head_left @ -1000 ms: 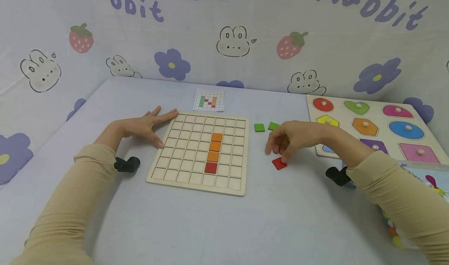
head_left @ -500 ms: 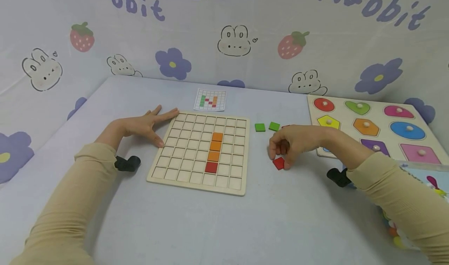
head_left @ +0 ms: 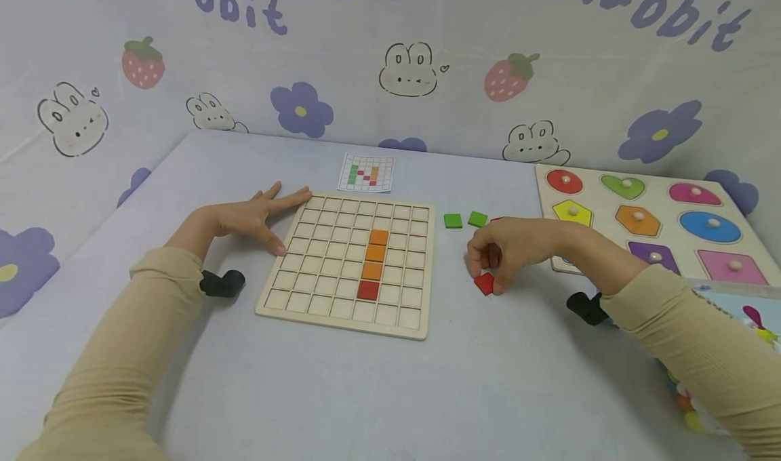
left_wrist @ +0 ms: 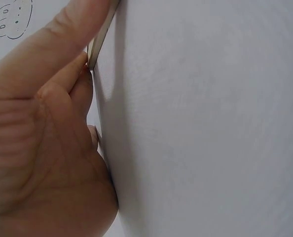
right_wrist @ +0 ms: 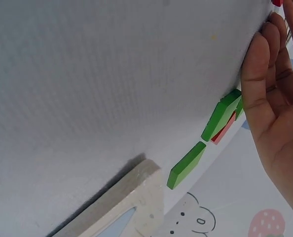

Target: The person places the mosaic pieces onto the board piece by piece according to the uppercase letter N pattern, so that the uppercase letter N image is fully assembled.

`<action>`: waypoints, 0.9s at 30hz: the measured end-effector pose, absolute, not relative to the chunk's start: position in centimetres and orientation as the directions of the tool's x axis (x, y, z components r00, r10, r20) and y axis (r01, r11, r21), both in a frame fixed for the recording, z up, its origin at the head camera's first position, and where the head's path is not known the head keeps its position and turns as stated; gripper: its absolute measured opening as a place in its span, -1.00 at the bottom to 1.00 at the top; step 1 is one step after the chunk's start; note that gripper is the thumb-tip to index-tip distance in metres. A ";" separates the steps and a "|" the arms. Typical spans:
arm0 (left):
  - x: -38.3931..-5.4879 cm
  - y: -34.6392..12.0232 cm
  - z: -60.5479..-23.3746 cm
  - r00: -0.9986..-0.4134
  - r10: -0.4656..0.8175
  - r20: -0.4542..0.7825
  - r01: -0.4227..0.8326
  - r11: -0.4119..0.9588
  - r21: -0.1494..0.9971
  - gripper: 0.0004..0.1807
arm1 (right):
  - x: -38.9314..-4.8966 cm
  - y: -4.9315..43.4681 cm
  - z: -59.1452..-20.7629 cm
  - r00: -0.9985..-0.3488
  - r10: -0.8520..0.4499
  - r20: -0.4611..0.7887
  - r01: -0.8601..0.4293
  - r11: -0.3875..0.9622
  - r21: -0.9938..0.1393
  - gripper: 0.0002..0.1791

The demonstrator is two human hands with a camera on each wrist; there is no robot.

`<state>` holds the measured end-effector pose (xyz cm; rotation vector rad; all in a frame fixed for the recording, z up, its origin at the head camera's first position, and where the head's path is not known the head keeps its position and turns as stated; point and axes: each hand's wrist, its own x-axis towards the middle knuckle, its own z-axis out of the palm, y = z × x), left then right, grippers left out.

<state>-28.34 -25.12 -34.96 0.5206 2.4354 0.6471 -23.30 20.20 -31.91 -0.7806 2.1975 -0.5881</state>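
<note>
The wooden grid board (head_left: pixel 317 306) lies mid-table, with three orange tiles (head_left: pixel 375 253) and one red tile (head_left: pixel 368 290) in a column of cells. My left hand (head_left: pixel 244 224) rests at the board's upper left side, fingers spread, thumb and fingertips against the edge. In the left wrist view, the board's edge (left_wrist: pixel 101 42) shows beyond the thumb. To the right of the board, my right hand (head_left: pixel 521 247) pinches a loose red square tile (head_left: pixel 485 284) between thumb and index finger, at the tabletop. Only a corner of this tile shows in the right wrist view.
Two green tiles (head_left: pixel 453 221) lie beyond the right hand, and another red tile (head_left: pixel 497 219) is mostly hidden behind it. A pattern card (head_left: pixel 366 173) lies behind the board. A knobbed shape puzzle (head_left: pixel 586 191) stands at the right, close to the right forearm.
My right hand's fingers have drawn in around the loose red tile, the index finger moving down onto its far side. My left hand stays on the board.
</note>
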 end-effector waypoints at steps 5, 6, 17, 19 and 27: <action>-28.3 -25.1 -35.0 -0.765 0.495 -0.412 0.225 0.805 0.549 0.35 | -23.3 20.0 -31.9 -0.567 -0.660 -0.492 -0.334 0.731 -0.595 -0.71; -28.3 -25.1 -35.0 -0.765 0.496 -0.411 0.227 0.805 0.549 0.36 | -23.3 20.0 -31.9 -0.572 -0.656 -0.493 -0.334 0.735 -0.591 -0.72; -28.2 -25.1 -34.9 -0.763 0.504 -0.404 0.237 0.801 0.550 0.35 | -23.2 19.4 -31.6 -0.596 -0.664 -0.452 -0.360 0.724 -0.589 -0.82; -28.2 -25.1 -34.9 -0.762 0.505 -0.405 0.236 0.799 0.553 0.34 | -23.3 19.1 -31.5 -0.589 -0.678 -0.440 -0.372 0.711 -0.596 -0.84; -28.1 -25.1 -34.8 -0.762 0.506 -0.405 0.230 0.795 0.561 0.34 | -23.0 16.9 -31.0 -0.576 -0.724 -0.380 -0.383 0.650 -0.657 -0.83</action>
